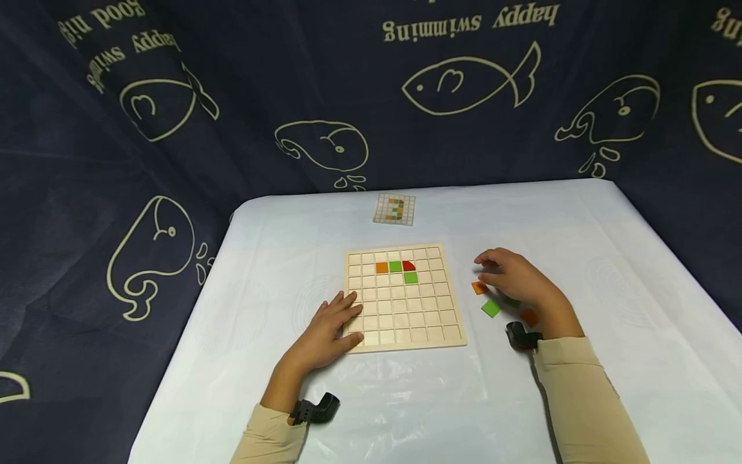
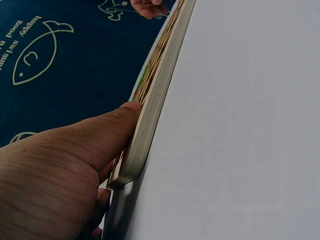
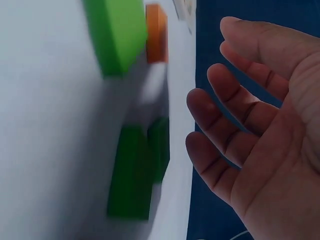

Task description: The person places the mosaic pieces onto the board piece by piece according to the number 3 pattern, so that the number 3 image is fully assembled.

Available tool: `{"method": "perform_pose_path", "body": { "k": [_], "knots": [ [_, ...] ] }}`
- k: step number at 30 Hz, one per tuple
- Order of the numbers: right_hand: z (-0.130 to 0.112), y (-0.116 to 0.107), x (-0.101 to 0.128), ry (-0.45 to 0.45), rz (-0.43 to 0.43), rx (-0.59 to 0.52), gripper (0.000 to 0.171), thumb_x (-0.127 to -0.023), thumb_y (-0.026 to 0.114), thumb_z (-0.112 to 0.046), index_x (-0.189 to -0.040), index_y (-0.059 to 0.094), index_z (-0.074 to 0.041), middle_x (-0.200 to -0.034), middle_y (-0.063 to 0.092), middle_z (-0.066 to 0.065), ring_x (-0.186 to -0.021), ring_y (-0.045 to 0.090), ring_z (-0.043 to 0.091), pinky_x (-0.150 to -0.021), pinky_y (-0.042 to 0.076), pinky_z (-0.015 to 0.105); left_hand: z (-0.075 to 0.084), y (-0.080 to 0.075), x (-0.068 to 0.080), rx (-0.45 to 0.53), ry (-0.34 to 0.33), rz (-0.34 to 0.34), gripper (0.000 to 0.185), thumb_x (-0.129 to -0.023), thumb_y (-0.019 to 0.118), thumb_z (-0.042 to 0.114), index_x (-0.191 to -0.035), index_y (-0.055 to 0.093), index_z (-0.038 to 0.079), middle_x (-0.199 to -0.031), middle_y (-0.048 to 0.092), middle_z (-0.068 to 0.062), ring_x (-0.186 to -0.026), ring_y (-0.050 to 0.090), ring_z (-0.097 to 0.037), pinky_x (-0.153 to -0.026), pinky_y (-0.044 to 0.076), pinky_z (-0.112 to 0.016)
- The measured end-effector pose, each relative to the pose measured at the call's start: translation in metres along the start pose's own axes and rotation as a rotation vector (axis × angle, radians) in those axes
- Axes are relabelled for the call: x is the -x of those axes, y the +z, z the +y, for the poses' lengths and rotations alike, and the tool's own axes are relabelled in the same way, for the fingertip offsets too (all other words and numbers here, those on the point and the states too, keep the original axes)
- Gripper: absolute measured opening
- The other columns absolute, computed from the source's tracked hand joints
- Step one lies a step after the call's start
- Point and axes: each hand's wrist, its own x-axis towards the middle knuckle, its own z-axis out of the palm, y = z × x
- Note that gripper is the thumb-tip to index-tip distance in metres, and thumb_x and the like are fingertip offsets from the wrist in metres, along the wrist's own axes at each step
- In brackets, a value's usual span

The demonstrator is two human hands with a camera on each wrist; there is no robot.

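Observation:
A wooden grid board (image 1: 394, 319) lies on the table with an orange square tile (image 1: 381, 268), a green one (image 1: 395, 267) and a red rounded tile (image 1: 408, 265) in a row. Another green tile (image 1: 411, 278) sits below the red one. My left hand (image 1: 326, 332) rests on the board's left side, fingers spread over the grid, thumb at the near corner. To the right of the board, my right hand (image 1: 518, 277) hovers over loose tiles, fingers loosely bent and holding nothing. Beneath it lie an orange tile (image 1: 478, 287), green tiles (image 1: 491, 309) and a reddish-brown tile (image 1: 530, 317).
At the back of the white table (image 1: 278, 245) lies a small pattern card (image 1: 381, 209) printed with a grid and coloured shapes. Dark cloth (image 1: 243, 77) with fish and whale drawings hangs behind and beside the table. Each wrist wears a black camera (image 1: 321, 409).

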Motion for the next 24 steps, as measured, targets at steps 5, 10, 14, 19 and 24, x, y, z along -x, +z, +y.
{"method": "perform_pose_path", "body": {
  "k": [5, 10, 14, 19, 24],
  "knots": [
    [0.009, -0.006, 0.006, 0.035, 0.011, 0.002, 0.033, -0.096, 0.064, -0.013, -0.127, 0.059, -0.002, -0.128, 0.057, 0.02, -0.116, 0.052, 0.036, -0.101, 0.038, 0.057, 0.001, 0.0, 0.0, 0.004, 0.001, -0.003, 0.06, -0.095, 0.068, 0.032, -0.146, 0.05, 0.006, -0.16, 0.03, -0.007, -0.15, 0.015, -0.028, -0.118, 0.009, -0.055],
    [0.017, -0.012, 0.011, 0.061, 0.005, 0.038, 0.033, -0.096, 0.064, -0.014, -0.126, 0.059, -0.002, -0.122, 0.059, 0.02, -0.109, 0.053, 0.035, -0.096, 0.043, 0.056, 0.001, 0.0, 0.0, 0.006, 0.002, -0.002, 0.06, -0.095, 0.068, 0.032, -0.146, 0.05, 0.006, -0.16, 0.03, -0.007, -0.15, 0.015, -0.028, -0.118, 0.009, -0.055],
    [0.024, -0.016, 0.015, 0.078, -0.016, 0.051, 0.034, -0.095, 0.064, -0.013, -0.126, 0.059, -0.001, -0.119, 0.06, 0.02, -0.106, 0.053, 0.035, -0.094, 0.044, 0.056, 0.001, 0.0, 0.0, 0.005, 0.006, -0.001, 0.06, -0.096, 0.068, 0.032, -0.146, 0.05, 0.006, -0.16, 0.03, -0.008, -0.15, 0.016, -0.029, -0.118, 0.01, -0.056],
    [0.031, -0.016, 0.018, 0.09, -0.043, 0.042, 0.035, -0.095, 0.064, -0.013, -0.127, 0.058, 0.0, -0.122, 0.06, 0.022, -0.11, 0.053, 0.036, -0.098, 0.042, 0.058, 0.001, 0.0, 0.0, 0.006, 0.01, 0.001, 0.06, -0.095, 0.068, 0.032, -0.146, 0.05, 0.005, -0.16, 0.031, -0.009, -0.15, 0.016, -0.03, -0.118, 0.01, -0.057],
    [0.036, -0.013, 0.019, 0.083, -0.049, 0.026, 0.036, -0.094, 0.065, -0.011, -0.127, 0.058, 0.001, -0.126, 0.058, 0.024, -0.113, 0.051, 0.038, -0.101, 0.039, 0.06, 0.0, 0.0, 0.0, 0.005, 0.008, 0.001, 0.06, -0.095, 0.068, 0.032, -0.146, 0.05, 0.006, -0.16, 0.03, -0.007, -0.15, 0.016, -0.029, -0.118, 0.01, -0.056]
  ]
}}
